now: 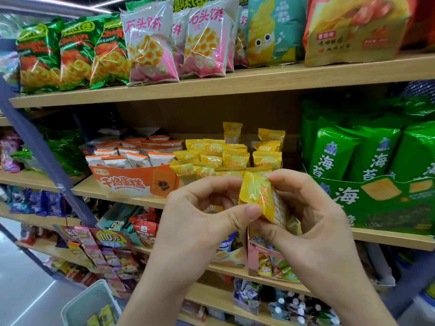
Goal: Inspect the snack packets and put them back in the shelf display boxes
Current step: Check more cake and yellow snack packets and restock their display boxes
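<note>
The display box under the loose yellow packets (pixel 211 158) is hidden, because both hands cover its front. Only the packet tops show, just right of the orange box (pixel 131 182) on the same shelf (pixel 113 196). At least a dozen tops can be counted; the back ones are too crowded to number.

One yellow packet (pixel 256 196) is out of the display, held in the air right of the orange box and nearer the camera. The left hand (pixel 200 222) pinches its lower left corner, thumb on the face and fingers curled behind. The right hand (pixel 313 220) pinches its right side, fingers (pixel 277 178) over the top edge and thumb underneath. That hand covers the packet's lower right part.

The orange box shows four orange-and-white packets (pixel 137 158) in its front row; the rows behind blur together. Further right of the orange box, past the hands, a green box (pixel 376 201) holds three green bags (pixel 332 151) that are plain to see — the third is cut by the frame edge.

On the board above the orange box stand three ring-snack bags (pixel 75 48) and two pink bags (pixel 150 43) in front, with more pink ones half hidden behind. Below and left of the orange box, a white basket (pixel 91 304) is cut off at the bottom edge — a couple of yellow packs (pixel 103 316) lie in it, blurred.
</note>
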